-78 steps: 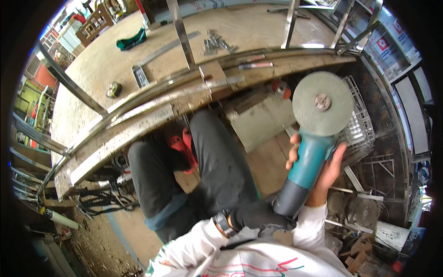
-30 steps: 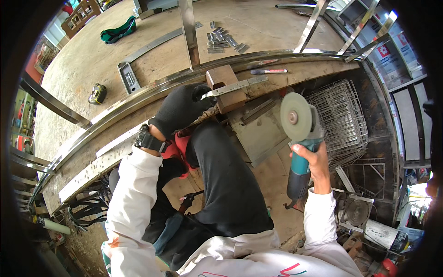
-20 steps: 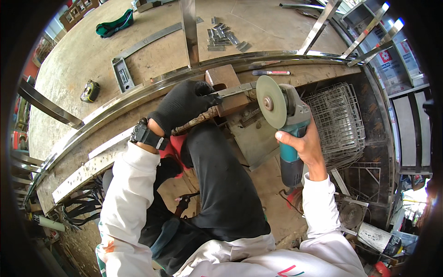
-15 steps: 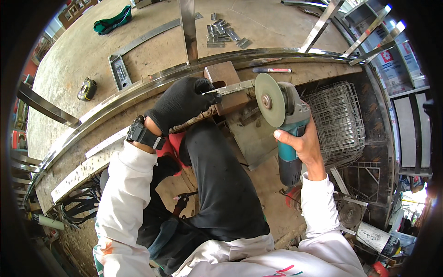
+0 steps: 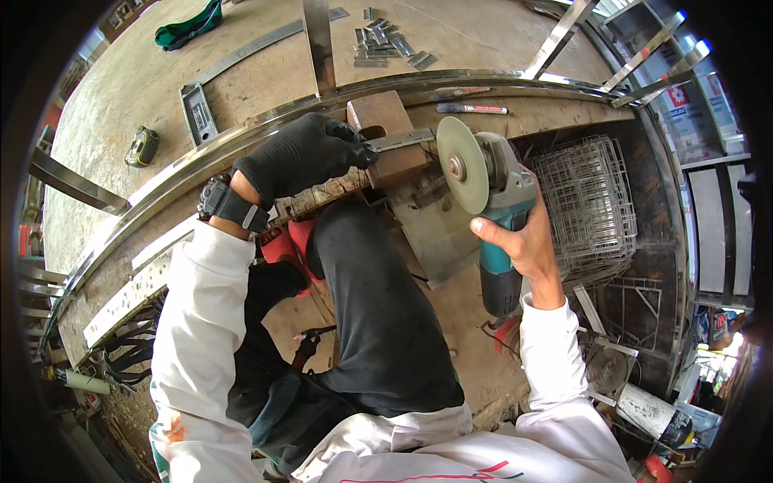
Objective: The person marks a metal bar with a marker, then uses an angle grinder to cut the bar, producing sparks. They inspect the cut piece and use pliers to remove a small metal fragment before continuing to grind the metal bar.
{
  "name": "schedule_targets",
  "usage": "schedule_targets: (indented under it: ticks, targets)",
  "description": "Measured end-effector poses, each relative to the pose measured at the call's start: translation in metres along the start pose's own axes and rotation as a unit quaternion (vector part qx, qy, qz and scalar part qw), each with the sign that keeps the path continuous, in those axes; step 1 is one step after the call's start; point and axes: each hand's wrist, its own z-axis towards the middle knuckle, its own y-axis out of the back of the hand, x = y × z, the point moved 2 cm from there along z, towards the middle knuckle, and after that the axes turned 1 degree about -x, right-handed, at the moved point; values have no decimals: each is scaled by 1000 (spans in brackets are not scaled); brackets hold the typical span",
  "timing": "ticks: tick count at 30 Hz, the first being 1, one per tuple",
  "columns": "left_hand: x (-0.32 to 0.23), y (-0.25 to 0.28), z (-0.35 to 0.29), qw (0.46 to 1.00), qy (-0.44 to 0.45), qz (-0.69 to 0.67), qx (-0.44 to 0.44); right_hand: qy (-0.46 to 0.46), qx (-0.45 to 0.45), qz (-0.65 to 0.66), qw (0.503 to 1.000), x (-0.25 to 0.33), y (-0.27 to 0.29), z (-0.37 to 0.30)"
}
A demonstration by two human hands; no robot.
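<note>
My left hand (image 5: pixel 310 153), in a black knit glove, pinches the left end of a thin metal strip (image 5: pixel 405 139). The strip lies across a brown steel block (image 5: pixel 386 113) at the bench edge, its free end pointing toward the disc. My bare right hand (image 5: pixel 523 245) grips a teal and black angle grinder (image 5: pixel 503 221) by its body, thumb across the near side. The grinder's pale green disc (image 5: pixel 465 165) stands nearly upright, just right of the strip's end and apart from it. Whether the disc is spinning I cannot tell.
A curved shiny metal frame with uprights (image 5: pixel 320 48) runs along the bench (image 5: pixel 266 88). Beyond it lie small cut metal pieces (image 5: pixel 386 40), a tape measure (image 5: pixel 142 147) and a level (image 5: pixel 198 113). A marker (image 5: pixel 473 109) lies behind the block. Wire mesh (image 5: pixel 584 209) stands at right.
My left hand has shifted slightly farther away, and the strip in it now slants less across the block. The grinder keeps about the same place relative to the block; the whole view has shifted a little.
</note>
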Motion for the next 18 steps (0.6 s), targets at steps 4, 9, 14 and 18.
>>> schedule_targets:
  ticks: [4, 9, 14, 18]
  targets:
    - [14, 4, 2, 923, -297, 245, -24, -6, -2, -6, 1000, -6, 1, 0]
    - [3, 1, -3, 987, -107, 119, 16, -5, -11, 30, 999, -14, 0, -4]
    - [-8, -4, -9, 997, 65, -35, 22, 0, -13, 40, 999, -14, 1, -8]
    - [-16, -2, -13, 994, 83, -77, 9, -5, -15, 51, 999, -16, 3, -11]
